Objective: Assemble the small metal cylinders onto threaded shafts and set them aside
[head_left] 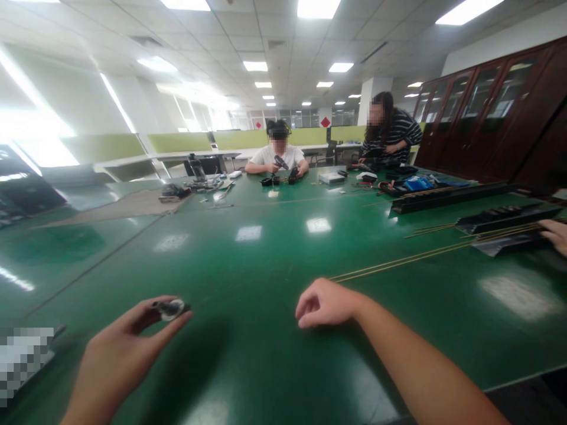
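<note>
My left hand (121, 348) pinches a small metal fitting (170, 309) between thumb and fingers, a little above the green tabletop (248, 366). The fitting has a dark, narrow end and a bright, round silvery part; its exact kind is unclear. Toward the middle, my right hand (325, 304) is low over the table with its fingers curled in, and no object shows in them. Two thin brass-coloured rods (398, 261) run from just behind my right hand off to the right.
Another person's hand (556, 235) touches the rods at the right edge, beside black metal channels (509, 242). Across the table one person (277, 156) holds a dark tool; another (392, 133) leans over tools and blue items (419, 183). A pixelated pale object (22, 360) lies left.
</note>
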A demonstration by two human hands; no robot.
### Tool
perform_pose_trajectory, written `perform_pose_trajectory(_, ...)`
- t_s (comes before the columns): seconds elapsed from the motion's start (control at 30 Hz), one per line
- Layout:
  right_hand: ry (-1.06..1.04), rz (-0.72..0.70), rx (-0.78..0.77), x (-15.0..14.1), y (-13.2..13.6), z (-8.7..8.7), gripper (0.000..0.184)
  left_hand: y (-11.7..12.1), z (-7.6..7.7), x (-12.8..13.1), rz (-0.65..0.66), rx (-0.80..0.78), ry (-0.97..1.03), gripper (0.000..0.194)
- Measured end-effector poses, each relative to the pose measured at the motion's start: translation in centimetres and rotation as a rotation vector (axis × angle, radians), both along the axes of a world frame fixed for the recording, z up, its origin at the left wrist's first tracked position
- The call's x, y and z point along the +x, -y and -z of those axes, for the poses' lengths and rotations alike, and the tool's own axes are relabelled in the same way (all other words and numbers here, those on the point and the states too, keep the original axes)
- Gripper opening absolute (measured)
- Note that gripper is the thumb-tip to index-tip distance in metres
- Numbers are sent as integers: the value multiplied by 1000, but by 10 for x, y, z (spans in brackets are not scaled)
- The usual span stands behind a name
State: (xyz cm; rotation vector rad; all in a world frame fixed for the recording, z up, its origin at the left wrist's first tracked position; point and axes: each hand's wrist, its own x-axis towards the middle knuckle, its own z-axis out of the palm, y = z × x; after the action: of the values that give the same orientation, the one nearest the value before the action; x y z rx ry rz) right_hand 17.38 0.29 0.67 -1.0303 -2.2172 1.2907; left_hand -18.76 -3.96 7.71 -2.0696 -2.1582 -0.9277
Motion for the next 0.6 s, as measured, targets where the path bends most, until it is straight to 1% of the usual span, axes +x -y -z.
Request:
perform_pose_trajectory(0.07, -30, 81, 10, 2, -3, 2, 30, -14, -6, 29, 135, -25, 98, 39)
perform_pose_trajectory(0.17, -21, 236, 110, 3, -8, 3, 23, -32, -11, 76, 391, -11, 150, 34)
perform_pose_trajectory(0.23, 4, 296, 181, 3, -9, 3, 22, -41, -5, 102, 517, -34, 140, 28)
perform_pose_trajectory(0.3, 36, 318, 234, 3, -9, 3, 26, -45, 8, 120, 609, -73, 118, 19)
perform_pose_trajectory(0.37, 77, 320, 288, 4, -8, 2, 31, -46, 24, 130, 670, -127, 94, 14)
perform_pose_trajectory(0.47, 144, 309, 387, 4, -6, 3, 34, -41, 45, 132, 717, -216, 73, 12)
perform_pose_trajectory(0.53, 168, 304, 428, 5, -7, 3, 33, -37, 53, 130, 751, -250, 74, 14)
perform_pose_trajectory(0.6, 177, 313, 444, 5, -8, 4, 32, -35, 54, 127, 780, -256, 88, 18)
